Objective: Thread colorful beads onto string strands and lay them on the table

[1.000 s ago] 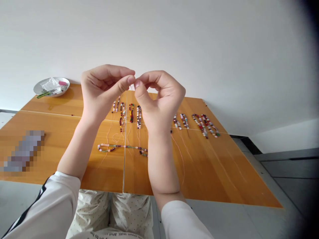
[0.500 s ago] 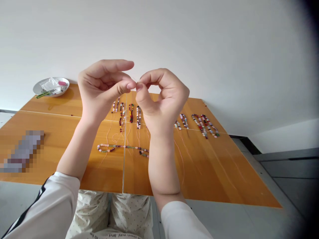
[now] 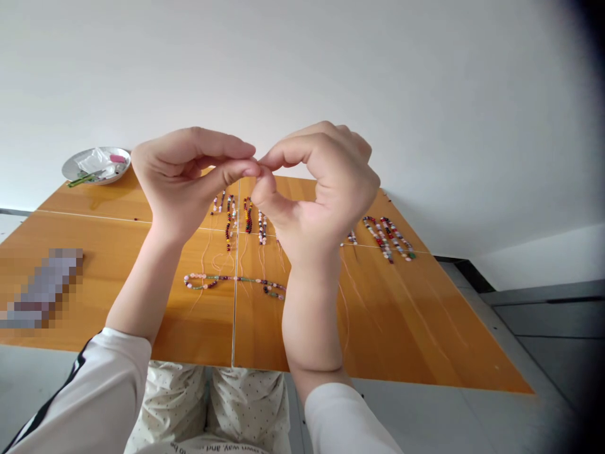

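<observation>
Both hands are raised above the wooden table, fingertips meeting in front of me. My left hand is closed in a pinch, thumb against index finger. Touching it at the tips, my right hand pinches too, its wrist bent inward. Whatever lies between the fingertips is too small to make out. Below them lies a long bead strand of pink, green and dark beads, looped at its left end. Behind it, several bead strands with loose thread tails lie in a row, among them a red and yellow strand; my right arm hides part of the row.
A white plate with a plastic bag, a pink item and a green-handled tool stands at the far left of the table. A pixelated object lies front left. More bead strands lie at right, by the wall.
My left index finger has come down onto the thumb, closing the pinch. My right hand has turned and shifted slightly right, with its other fingers lifted. The beads have stayed put.
</observation>
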### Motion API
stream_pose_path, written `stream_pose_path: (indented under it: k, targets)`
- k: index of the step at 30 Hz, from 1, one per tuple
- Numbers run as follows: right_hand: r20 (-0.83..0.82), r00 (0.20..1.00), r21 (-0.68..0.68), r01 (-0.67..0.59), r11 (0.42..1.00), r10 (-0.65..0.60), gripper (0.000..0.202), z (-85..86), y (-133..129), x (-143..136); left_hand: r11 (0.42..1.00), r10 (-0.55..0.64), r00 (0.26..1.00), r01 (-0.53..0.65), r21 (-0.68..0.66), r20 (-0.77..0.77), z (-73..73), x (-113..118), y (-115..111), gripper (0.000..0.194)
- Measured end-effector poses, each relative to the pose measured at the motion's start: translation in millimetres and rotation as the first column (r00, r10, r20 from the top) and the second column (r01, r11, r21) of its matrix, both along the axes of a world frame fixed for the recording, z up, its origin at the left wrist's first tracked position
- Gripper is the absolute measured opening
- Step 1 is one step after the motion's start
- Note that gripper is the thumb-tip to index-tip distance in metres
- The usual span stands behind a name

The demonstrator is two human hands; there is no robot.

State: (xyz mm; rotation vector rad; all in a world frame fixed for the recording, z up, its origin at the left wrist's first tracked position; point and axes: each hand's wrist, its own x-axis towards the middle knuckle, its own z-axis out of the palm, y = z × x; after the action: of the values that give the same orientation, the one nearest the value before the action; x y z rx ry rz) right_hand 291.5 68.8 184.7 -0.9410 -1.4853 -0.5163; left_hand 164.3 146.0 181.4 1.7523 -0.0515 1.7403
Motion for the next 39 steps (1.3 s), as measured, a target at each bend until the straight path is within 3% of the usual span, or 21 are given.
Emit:
stream_pose_path:
  k: [3, 6, 11, 15, 19, 27, 39]
  targets:
    - [-0.008, 1.0, -0.082, 0.01, 0.997, -0.011, 0.015, 2.7, -2.8, 1.2, 0.998, 0.0, 1.0, 0.0, 0.069, 0.001, 1.9, -1.3, 5.4, 0.03]
    - [-0.059, 0.995, -0.181, -0.09, 0.979, 0.08, 0.017, 3.0, -4.1, 5.6, 1.0, -0.01, 0.999, 0.01, -0.001, -0.032, 1.9, -0.9, 11.5, 0.037]
    - [-0.093, 0.972, -0.155, -0.227, 0.961, 0.215, 0.012, 0.0, -2.3, 10.6, 0.999, -0.033, 0.999, 0.034, 0.014, -0.043, 2.2, 2.0, 8.4, 0.024]
    - [-0.07, 0.973, -0.141, -0.227, 0.964, 0.219, 0.006, 0.8, -3.1, 10.2, 0.999, -0.019, 0.999, 0.02, 0.032, -0.03, 5.3, 0.1, -1.4, 0.01]
    - [-0.063, 0.967, -0.123, -0.253, 0.96, 0.247, 0.01, 3.1, -4.6, 9.8, 0.996, -0.085, 0.988, 0.086, 0.005, -0.127, 8.3, -4.9, -5.6, 0.015]
    - [-0.066, 0.986, -0.166, -0.162, 0.973, 0.153, 0.014, 0.2, -1.7, 7.6, 0.971, -0.205, 0.958, 0.174, -0.165, -0.2, 8.3, -5.8, -9.1, 0.012]
    - [-0.126, 0.966, -0.133, -0.243, 0.961, 0.226, 0.026, -0.2, 3.5, 9.8, 0.959, -0.161, 0.958, 0.095, -0.268, -0.238, 5.2, -5.5, -6.8, 0.015]
